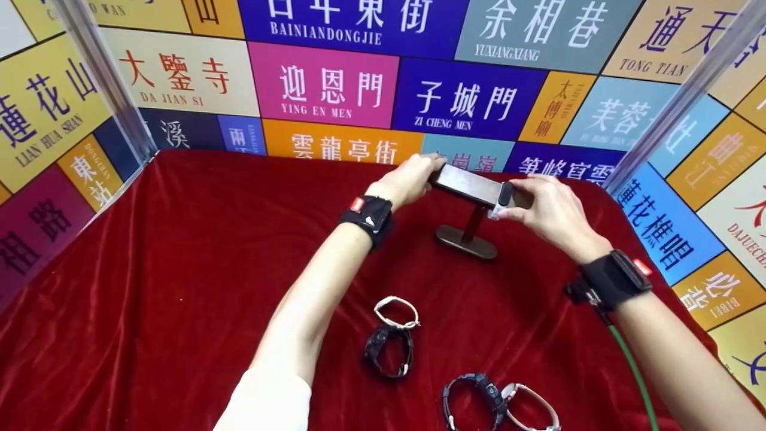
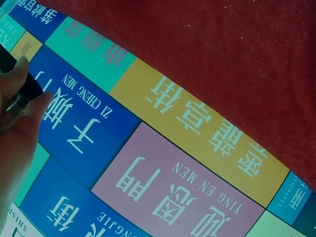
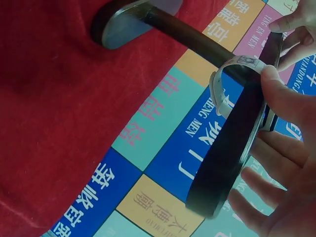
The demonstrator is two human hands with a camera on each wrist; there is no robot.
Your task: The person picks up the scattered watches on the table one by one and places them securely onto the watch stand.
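Note:
A dark T-shaped watch stand [image 1: 470, 182] stands upright on an oval foot toward the back of the red cloth. My left hand [image 1: 410, 178] grips the left end of its crossbar, which also shows in the left wrist view beside the left hand [image 2: 19, 143]. Around the bar, right of its middle, sits a watch [image 1: 504, 196] with a dark face and a whitish strap. My right hand [image 1: 553, 206] pinches this watch between thumb and fingers. In the right wrist view the strap [image 3: 216, 91] loops below the bar [image 3: 227, 148], its ends partly hidden.
Nearer on the red cloth [image 1: 191, 287] lie a cream band [image 1: 383, 302] touching a black watch [image 1: 376, 344]. Farther front are another black watch [image 1: 492, 395] and a white-banded watch [image 1: 541, 401]. A colourful lettered wall [image 1: 323, 84] rises behind. A green cable [image 1: 634, 371] trails from my right wrist.

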